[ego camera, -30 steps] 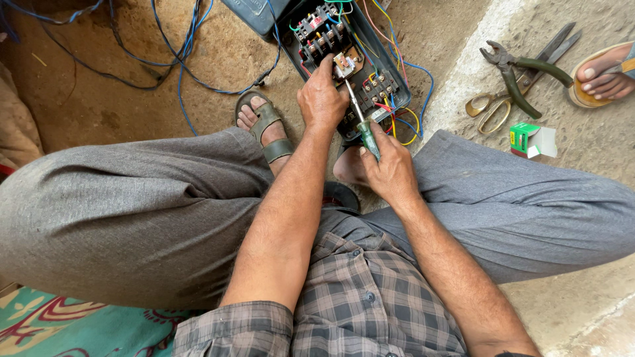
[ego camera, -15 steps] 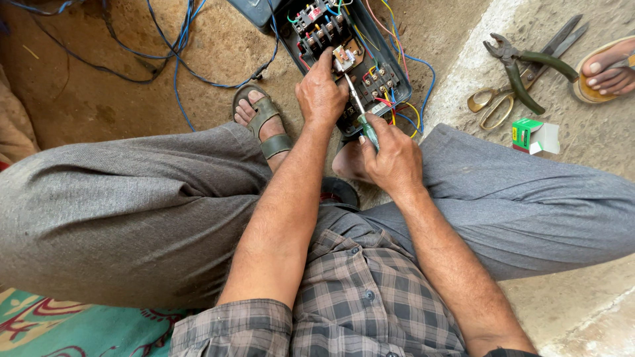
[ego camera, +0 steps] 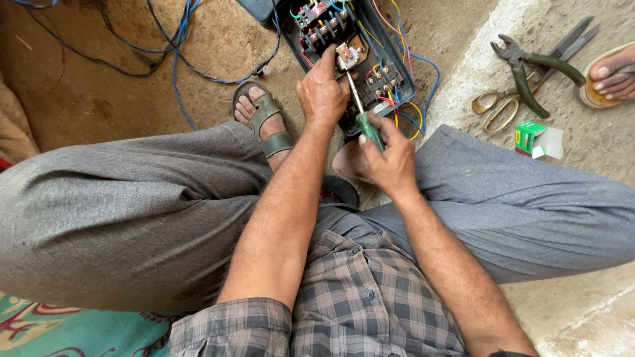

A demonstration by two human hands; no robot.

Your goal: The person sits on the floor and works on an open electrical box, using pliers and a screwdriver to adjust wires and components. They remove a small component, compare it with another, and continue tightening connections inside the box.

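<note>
two hands: right fingers (ego camera: 370, 129) clench screwdriver (ego camera: 360, 109) pointing up-left; left fingers (ego camera: 331, 63) pinch component (ego camera: 347, 56).

This looks like an informal outdoor repair spot on the ground, not a proper workshop. Beyond the fingers (ego camera: 331, 63) an open electrical box (ego camera: 390, 79) lies on bare dirt with loose blue wires (ego camera: 178, 59); right of them, pliers (ego camera: 529, 69) and scissors (ego camera: 503, 102) rest on rough concrete (ego camera: 595, 178).

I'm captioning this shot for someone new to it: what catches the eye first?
At top centre, an open electrical box crammed with coloured wires, where the left hand steadies a small part and the right hand holds a green-handled screwdriver. At right, pliers and scissors lie on concrete.
</note>
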